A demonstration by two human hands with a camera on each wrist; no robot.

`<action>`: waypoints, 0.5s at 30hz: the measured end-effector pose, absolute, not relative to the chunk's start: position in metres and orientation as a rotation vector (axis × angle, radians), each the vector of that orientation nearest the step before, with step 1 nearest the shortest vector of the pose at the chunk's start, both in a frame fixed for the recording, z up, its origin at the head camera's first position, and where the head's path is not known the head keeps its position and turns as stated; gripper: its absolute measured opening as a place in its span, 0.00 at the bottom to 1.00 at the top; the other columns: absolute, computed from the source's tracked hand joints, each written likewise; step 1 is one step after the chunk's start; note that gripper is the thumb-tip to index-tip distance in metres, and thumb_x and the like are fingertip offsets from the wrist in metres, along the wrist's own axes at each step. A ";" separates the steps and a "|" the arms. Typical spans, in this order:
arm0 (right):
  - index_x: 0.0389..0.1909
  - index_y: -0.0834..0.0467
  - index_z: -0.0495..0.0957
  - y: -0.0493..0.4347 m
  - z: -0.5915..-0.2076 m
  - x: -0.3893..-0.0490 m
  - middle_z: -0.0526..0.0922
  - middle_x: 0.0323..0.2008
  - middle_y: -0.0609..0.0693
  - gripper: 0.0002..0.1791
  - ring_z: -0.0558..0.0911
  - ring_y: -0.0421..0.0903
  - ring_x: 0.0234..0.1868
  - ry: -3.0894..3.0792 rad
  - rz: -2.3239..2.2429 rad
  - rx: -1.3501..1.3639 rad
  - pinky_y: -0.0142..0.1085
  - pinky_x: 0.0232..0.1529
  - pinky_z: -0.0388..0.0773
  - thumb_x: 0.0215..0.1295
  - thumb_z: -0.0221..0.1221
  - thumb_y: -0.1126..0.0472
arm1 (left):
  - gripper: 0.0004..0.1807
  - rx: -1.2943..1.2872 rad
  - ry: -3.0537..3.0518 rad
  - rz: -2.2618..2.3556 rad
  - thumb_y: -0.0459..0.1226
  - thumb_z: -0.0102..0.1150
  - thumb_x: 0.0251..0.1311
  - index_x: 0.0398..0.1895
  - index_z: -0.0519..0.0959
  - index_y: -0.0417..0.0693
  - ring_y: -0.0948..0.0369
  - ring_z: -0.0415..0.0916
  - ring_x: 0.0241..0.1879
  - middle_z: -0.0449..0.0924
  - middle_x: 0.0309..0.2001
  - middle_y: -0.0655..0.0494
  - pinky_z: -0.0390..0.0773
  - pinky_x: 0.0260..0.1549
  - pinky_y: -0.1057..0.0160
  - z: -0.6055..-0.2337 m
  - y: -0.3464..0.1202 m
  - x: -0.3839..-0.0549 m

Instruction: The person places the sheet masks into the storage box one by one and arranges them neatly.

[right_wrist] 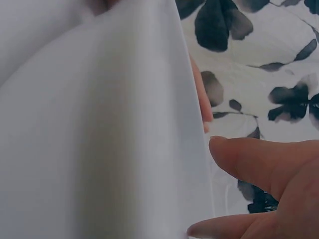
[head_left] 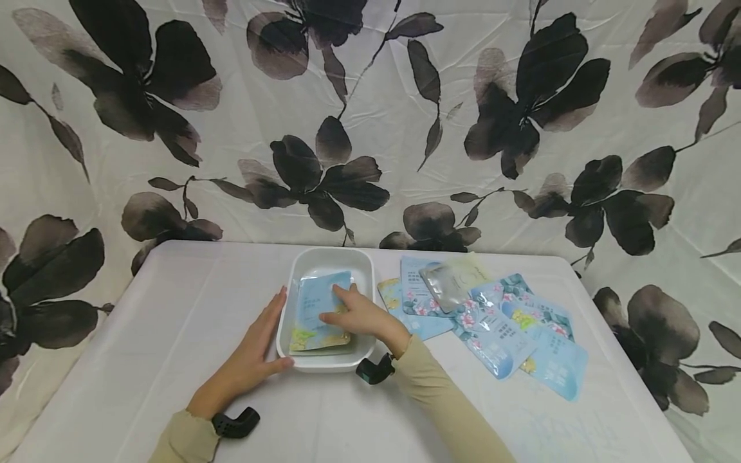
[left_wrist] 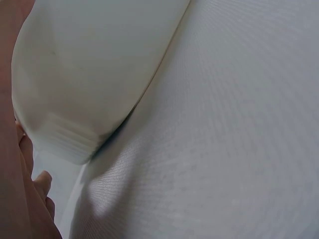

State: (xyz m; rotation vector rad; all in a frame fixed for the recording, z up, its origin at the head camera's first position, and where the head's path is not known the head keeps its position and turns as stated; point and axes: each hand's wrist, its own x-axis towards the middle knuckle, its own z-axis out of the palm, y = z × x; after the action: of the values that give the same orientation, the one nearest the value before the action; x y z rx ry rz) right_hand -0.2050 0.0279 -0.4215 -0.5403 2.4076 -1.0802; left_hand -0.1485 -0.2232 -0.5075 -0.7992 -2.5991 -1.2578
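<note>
Right grip point(head_left: 363, 314), fingers spread and unclenched, lay over the stacked packets point(head_left: 317, 299) in the tray point(head_left: 324, 369), the left grip point(head_left: 250, 359) outstretched along its nine-o'clock side; uneven pressing could have skewed the stack, with loose packets point(head_left: 494, 341) toward three o'clock.

"What colour is the tray point(head_left: 332, 260)?"
"White, and so is the desk point(head_left: 202, 308). The top packet point(head_left: 315, 302) in it is light blue, with yellow at its near end."
"And the other packets point(head_left: 498, 341)?"
"Light blue too, some printed with pink flowers, some with yellow. The sachet point(head_left: 446, 286) is silver, with pale yellow beside it."
"The cloth point(head_left: 226, 128)?"
"Off-white, patterned with black and greyish-mauve flowers. The sleeves point(head_left: 446, 405) are plain beige, the wrist cameras point(head_left: 234, 424) black."
</note>
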 end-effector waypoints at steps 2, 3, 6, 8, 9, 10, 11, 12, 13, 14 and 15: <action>0.77 0.62 0.53 0.027 -0.423 -0.205 0.44 0.75 0.71 0.43 0.46 0.63 0.76 2.401 -1.087 -0.521 0.55 0.73 0.51 0.69 0.58 0.47 | 0.63 -0.799 -2.601 -1.253 0.56 0.70 0.48 0.81 0.40 0.53 0.48 0.35 0.78 0.37 0.81 0.54 0.45 0.66 0.28 -0.508 -0.224 -0.148; 0.77 0.62 0.53 0.026 -0.424 -0.205 0.43 0.75 0.72 0.43 0.46 0.63 0.76 2.399 -1.087 -0.511 0.55 0.73 0.51 0.69 0.58 0.47 | 0.64 -0.798 -2.605 -1.249 0.55 0.71 0.48 0.81 0.40 0.53 0.49 0.35 0.78 0.37 0.81 0.54 0.45 0.66 0.28 -0.509 -0.225 -0.148; 0.76 0.64 0.54 0.024 -0.424 -0.206 0.41 0.75 0.73 0.43 0.46 0.64 0.76 2.413 -1.071 -0.490 0.56 0.73 0.52 0.69 0.58 0.47 | 0.63 -0.803 -2.596 -1.249 0.54 0.71 0.48 0.81 0.40 0.52 0.49 0.35 0.78 0.37 0.81 0.54 0.46 0.66 0.29 -0.508 -0.225 -0.148; 0.75 0.67 0.55 0.022 -0.425 -0.205 0.38 0.75 0.74 0.43 0.49 0.65 0.75 2.437 -1.043 -0.477 0.56 0.72 0.53 0.68 0.59 0.48 | 0.63 -0.809 -2.583 -1.252 0.55 0.71 0.48 0.81 0.41 0.51 0.48 0.36 0.78 0.38 0.80 0.53 0.46 0.66 0.29 -0.508 -0.225 -0.148; 0.74 0.68 0.55 0.021 -0.425 -0.205 0.38 0.75 0.74 0.42 0.50 0.65 0.75 2.454 -1.025 -0.478 0.55 0.72 0.54 0.68 0.60 0.50 | 0.63 -0.809 -2.579 -1.249 0.56 0.70 0.48 0.81 0.41 0.50 0.47 0.36 0.78 0.38 0.80 0.53 0.46 0.66 0.28 -0.507 -0.224 -0.148; 0.73 0.69 0.57 0.019 -0.426 -0.205 0.39 0.75 0.74 0.42 0.51 0.65 0.75 2.475 -1.001 -0.482 0.55 0.72 0.55 0.68 0.60 0.51 | 0.63 -0.813 -2.573 -1.247 0.57 0.70 0.49 0.81 0.41 0.50 0.45 0.37 0.77 0.38 0.80 0.52 0.46 0.66 0.28 -0.507 -0.224 -0.148; 0.72 0.70 0.59 0.018 -0.427 -0.205 0.40 0.74 0.75 0.41 0.54 0.66 0.74 2.492 -0.982 -0.485 0.55 0.71 0.58 0.67 0.61 0.52 | 0.63 -0.816 -2.567 -1.244 0.58 0.69 0.50 0.81 0.41 0.49 0.44 0.37 0.77 0.38 0.80 0.52 0.46 0.66 0.28 -0.507 -0.224 -0.148; 0.72 0.70 0.60 0.017 -0.427 -0.204 0.41 0.75 0.74 0.40 0.56 0.65 0.73 2.500 -0.964 -0.485 0.54 0.70 0.59 0.67 0.62 0.52 | 0.63 -0.816 -2.566 -1.242 0.58 0.69 0.50 0.81 0.41 0.49 0.44 0.37 0.77 0.38 0.80 0.52 0.46 0.65 0.28 -0.508 -0.224 -0.148; 0.71 0.70 0.61 0.015 -0.428 -0.204 0.42 0.75 0.74 0.39 0.57 0.65 0.73 2.509 -0.941 -0.487 0.54 0.70 0.60 0.66 0.62 0.52 | 0.63 -0.817 -2.563 -1.242 0.59 0.68 0.50 0.81 0.41 0.49 0.44 0.38 0.77 0.38 0.80 0.52 0.46 0.65 0.28 -0.508 -0.224 -0.148; 0.71 0.69 0.62 0.015 -0.429 -0.203 0.44 0.75 0.73 0.39 0.57 0.65 0.73 2.513 -0.920 -0.492 0.54 0.70 0.60 0.67 0.62 0.52 | 0.62 -0.817 -2.564 -1.243 0.59 0.68 0.50 0.81 0.41 0.49 0.44 0.37 0.77 0.38 0.80 0.52 0.46 0.65 0.28 -0.508 -0.224 -0.148; 0.70 0.69 0.63 0.014 -0.430 -0.203 0.47 0.74 0.73 0.38 0.57 0.65 0.73 2.523 -0.901 -0.503 0.54 0.70 0.60 0.67 0.62 0.52 | 0.62 -0.817 -2.565 -1.239 0.59 0.68 0.51 0.81 0.41 0.49 0.44 0.37 0.77 0.38 0.80 0.52 0.46 0.65 0.28 -0.509 -0.224 -0.148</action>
State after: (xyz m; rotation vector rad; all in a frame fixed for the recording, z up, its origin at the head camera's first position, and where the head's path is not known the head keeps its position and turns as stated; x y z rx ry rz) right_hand -0.2030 0.0141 -0.4300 -0.5031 2.5228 -0.9012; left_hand -0.1483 -0.2240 -0.5087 -0.8170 -2.5654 -1.2392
